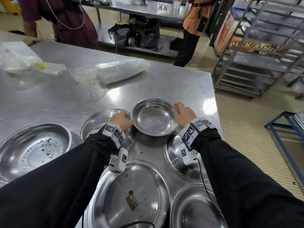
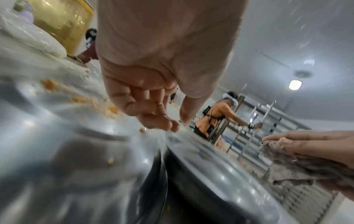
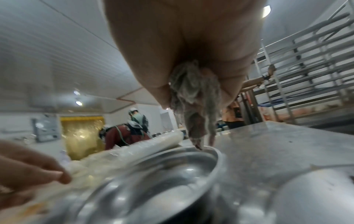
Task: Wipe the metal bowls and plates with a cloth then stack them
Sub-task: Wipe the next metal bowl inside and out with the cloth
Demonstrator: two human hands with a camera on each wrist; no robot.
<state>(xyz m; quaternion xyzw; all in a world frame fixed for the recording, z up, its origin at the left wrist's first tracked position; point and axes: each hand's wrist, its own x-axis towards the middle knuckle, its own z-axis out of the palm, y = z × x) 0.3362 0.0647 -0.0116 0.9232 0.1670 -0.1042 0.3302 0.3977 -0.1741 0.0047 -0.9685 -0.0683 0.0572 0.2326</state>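
A shiny metal bowl [image 1: 153,118] is at the table's middle, between my two hands. My left hand [image 1: 129,123] is at its left rim, where the left wrist view shows thumb and fingertips [image 2: 172,127] pinching the edge. My right hand [image 1: 176,110] is at the right rim and grips a bunched grey cloth [image 3: 195,121], whose hanging tip touches the bowl's rim [image 3: 214,153]. Whether the bowl rests on something beneath or is lifted, I cannot tell. Food scraps lie on a plate [image 1: 32,150] at the left and on a large plate [image 1: 131,195] in front.
More metal plates lie behind my left hand [image 1: 102,117], under my right wrist [image 1: 176,163] and at the bottom right [image 1: 194,209]. Plastic bags [image 1: 118,69] lie at the back. The table edge [image 1: 213,104] runs on the right, with a rack [image 1: 256,55] and people beyond.
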